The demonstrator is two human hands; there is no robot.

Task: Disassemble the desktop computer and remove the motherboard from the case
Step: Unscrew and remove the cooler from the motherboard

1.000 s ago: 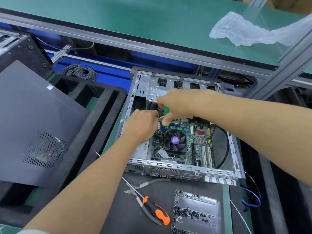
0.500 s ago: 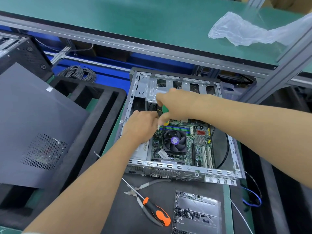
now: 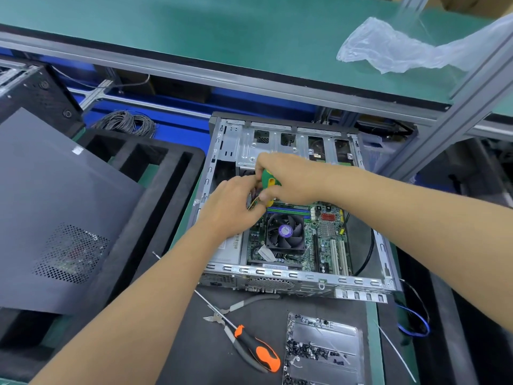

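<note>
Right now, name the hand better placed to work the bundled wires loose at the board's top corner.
Left. The left hand already pinches the wires beside the motherboard; the right hand is occupied gripping the green-handled tool.

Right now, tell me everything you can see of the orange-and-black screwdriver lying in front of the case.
The orange-and-black screwdriver lies flat on the dark mat, in front of the open case. Its thin metal shaft runs up-left; the handle, seemingly rubbery, points down-right toward the screw tray. It crosses the grey-handled pliers. Neither hand touches it.
</note>
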